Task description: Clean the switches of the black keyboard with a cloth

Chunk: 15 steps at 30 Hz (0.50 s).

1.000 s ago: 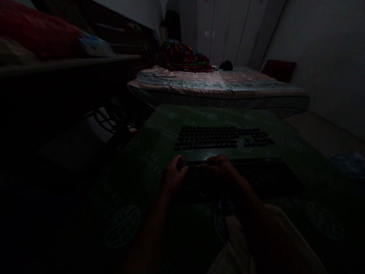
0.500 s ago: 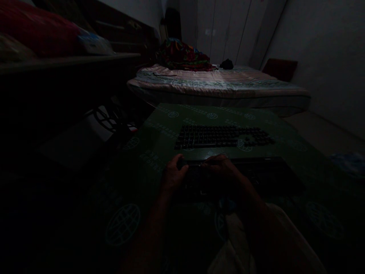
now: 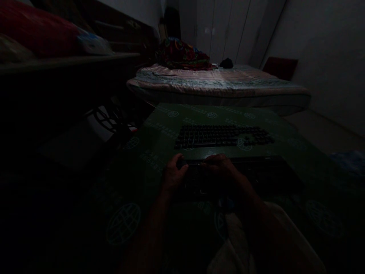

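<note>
A long black keyboard base [image 3: 273,173] lies across the green table top [image 3: 154,152], most of its detail lost in the dark. My left hand [image 3: 174,173] grips its left end, thumb and forefinger curved round the far corner. Over the left part of the base, my right hand [image 3: 218,165] is closed in a pinch near the far edge; what it pinches is too dark to make out. Beyond both hands, several loose black keycaps [image 3: 208,135] are laid out in rows in a keyboard's pattern.
A pale cloth [image 3: 235,243] lies near me below the right forearm. Behind the table stands a bed [image 3: 228,82] with a bunched red patterned blanket [image 3: 185,55]. To the left is a shelf [image 3: 122,57] holding a red bundle [image 3: 42,34].
Almost nothing differs. Both hands stay in the same places on the keyboard base, with at most a tiny shift of the right hand; the keycaps have not moved.
</note>
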{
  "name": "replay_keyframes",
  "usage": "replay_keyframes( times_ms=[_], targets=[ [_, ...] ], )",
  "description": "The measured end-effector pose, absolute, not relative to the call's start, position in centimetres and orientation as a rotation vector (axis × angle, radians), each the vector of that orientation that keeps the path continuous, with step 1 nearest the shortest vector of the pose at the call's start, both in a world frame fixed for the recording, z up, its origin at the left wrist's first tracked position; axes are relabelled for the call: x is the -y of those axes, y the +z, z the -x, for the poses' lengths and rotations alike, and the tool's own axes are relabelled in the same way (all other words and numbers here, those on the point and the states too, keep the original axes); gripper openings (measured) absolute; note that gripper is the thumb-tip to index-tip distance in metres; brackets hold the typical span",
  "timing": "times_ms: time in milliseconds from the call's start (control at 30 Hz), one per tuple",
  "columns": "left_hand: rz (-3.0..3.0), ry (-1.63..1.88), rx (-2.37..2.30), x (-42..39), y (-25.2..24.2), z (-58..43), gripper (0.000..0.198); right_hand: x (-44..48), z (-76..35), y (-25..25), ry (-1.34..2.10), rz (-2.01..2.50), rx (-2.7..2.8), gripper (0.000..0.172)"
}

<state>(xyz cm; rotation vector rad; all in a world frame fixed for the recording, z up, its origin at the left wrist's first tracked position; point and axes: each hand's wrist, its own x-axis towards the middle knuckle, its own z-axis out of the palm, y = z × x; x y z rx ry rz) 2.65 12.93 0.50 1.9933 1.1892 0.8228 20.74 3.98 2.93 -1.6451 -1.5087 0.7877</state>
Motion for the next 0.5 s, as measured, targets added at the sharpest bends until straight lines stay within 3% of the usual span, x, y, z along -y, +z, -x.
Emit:
replay_keyframes(
  times_ms=[500],
  targets=[
    [-2.009,0.814,-1.204,-12.69,0.79,-2.63,0.041,-3.53,-20.74,3.79,0.901,1.607,1.446,0.027]
  ],
)
